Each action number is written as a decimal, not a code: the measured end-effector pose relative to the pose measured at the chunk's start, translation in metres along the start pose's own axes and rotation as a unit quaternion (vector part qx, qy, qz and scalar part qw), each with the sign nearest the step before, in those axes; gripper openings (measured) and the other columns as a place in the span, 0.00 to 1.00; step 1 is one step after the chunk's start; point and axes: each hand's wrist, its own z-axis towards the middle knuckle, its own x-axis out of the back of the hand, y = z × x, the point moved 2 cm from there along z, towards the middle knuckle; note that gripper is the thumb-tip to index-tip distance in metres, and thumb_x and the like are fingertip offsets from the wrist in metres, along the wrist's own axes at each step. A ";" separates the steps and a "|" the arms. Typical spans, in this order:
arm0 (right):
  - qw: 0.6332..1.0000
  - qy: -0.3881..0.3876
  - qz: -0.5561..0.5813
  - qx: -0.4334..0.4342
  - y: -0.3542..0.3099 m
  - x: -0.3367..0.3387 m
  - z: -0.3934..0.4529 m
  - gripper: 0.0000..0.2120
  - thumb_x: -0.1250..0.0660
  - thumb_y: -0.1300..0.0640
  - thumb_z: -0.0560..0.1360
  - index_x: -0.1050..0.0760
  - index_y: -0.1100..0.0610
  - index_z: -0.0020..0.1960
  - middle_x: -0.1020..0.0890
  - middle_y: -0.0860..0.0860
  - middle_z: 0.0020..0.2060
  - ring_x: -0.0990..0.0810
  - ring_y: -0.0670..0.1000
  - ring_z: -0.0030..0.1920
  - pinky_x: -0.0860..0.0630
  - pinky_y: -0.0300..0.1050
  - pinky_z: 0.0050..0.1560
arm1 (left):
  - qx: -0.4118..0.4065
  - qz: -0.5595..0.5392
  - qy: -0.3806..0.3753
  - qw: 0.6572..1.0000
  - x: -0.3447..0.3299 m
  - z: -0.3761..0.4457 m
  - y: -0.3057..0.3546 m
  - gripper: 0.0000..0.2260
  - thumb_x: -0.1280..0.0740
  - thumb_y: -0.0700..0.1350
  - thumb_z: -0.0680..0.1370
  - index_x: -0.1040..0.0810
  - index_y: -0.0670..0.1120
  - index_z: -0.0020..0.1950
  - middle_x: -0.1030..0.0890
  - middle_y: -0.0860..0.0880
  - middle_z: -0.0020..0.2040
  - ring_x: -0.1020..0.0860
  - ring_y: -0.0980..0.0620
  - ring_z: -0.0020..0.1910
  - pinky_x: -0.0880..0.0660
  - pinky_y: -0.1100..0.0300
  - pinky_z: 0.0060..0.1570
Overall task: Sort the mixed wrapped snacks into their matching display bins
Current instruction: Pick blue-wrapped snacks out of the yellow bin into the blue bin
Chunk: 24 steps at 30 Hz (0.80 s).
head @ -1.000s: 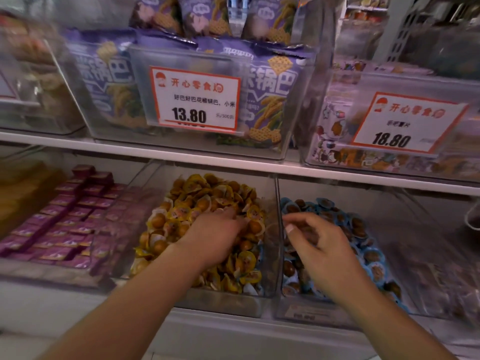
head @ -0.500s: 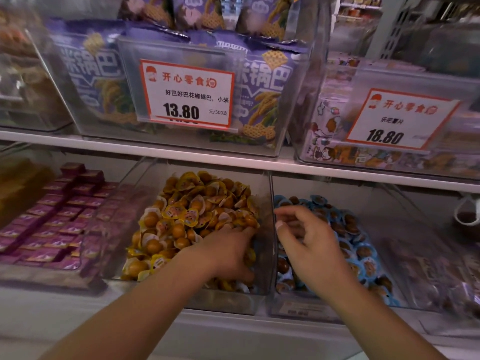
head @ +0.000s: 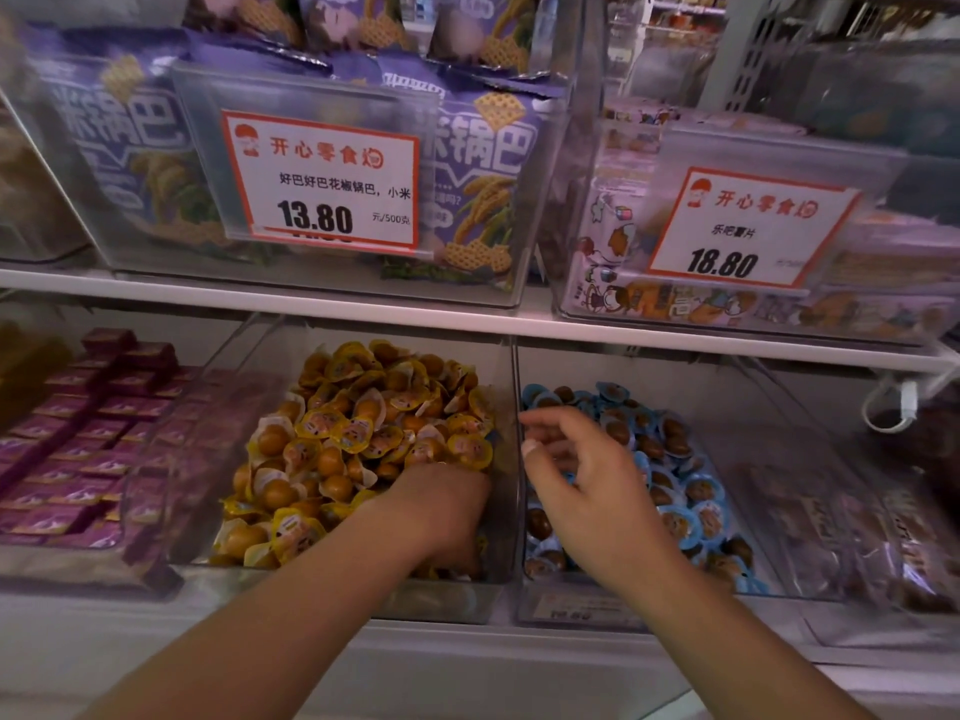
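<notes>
Yellow film-wrapped round snacks (head: 363,439) are heaped in the clear plastic middle bin (head: 506,387); blue film-wrapped round snacks (head: 675,491) fill the clear plastic right bin (head: 582,608). Left hand (head: 441,511) is buried fingers-down among the yellow pieces at the bin's right wall; grip cannot be told. Right hand (head: 587,485) is held over the blue pile, fingers loosely curled, nothing seen pinched. Pieces are judged light, slick and crinkly with a firm core: best pinched across the round body, not the wrapper flange.
</notes>
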 end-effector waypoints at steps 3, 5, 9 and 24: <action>1.000 0.001 0.000 -0.002 0.000 0.000 0.001 0.11 0.36 0.54 0.80 0.24 0.48 0.62 0.22 0.41 0.49 0.24 0.37 0.51 0.26 0.28 0.47 | -0.002 -0.015 0.018 1.000 0.001 0.000 -0.003 0.19 0.24 0.54 0.65 0.22 0.49 0.52 0.19 0.48 0.48 0.20 0.45 0.48 0.26 0.56 0.39; 1.000 0.000 0.004 -0.004 0.001 0.000 0.002 0.11 0.36 0.55 0.80 0.24 0.49 0.62 0.21 0.41 0.48 0.23 0.37 0.50 0.26 0.29 0.47 | -0.014 -0.031 0.030 0.999 0.003 -0.002 -0.006 0.18 0.23 0.54 0.62 0.22 0.50 0.48 0.21 0.51 0.43 0.21 0.47 0.44 0.26 0.57 0.36; 1.000 -0.007 0.008 -0.003 0.002 0.003 0.003 0.10 0.35 0.54 0.80 0.23 0.49 0.61 0.21 0.42 0.49 0.22 0.38 0.50 0.24 0.31 0.47 | -0.013 -0.132 0.061 0.989 0.008 -0.007 -0.016 0.16 0.23 0.52 0.61 0.24 0.53 0.45 0.23 0.54 0.39 0.24 0.54 0.37 0.29 0.59 0.30; 0.993 -0.068 -0.027 0.097 -0.063 -0.058 0.003 0.14 0.36 0.51 0.78 0.26 0.43 0.63 0.25 0.37 0.56 0.25 0.39 0.57 0.26 0.36 0.57 | 0.143 -0.859 0.235 0.431 0.022 -0.093 -0.090 0.09 0.32 0.39 0.72 0.20 0.40 0.51 0.17 0.42 0.46 0.18 0.46 0.43 0.20 0.50 0.50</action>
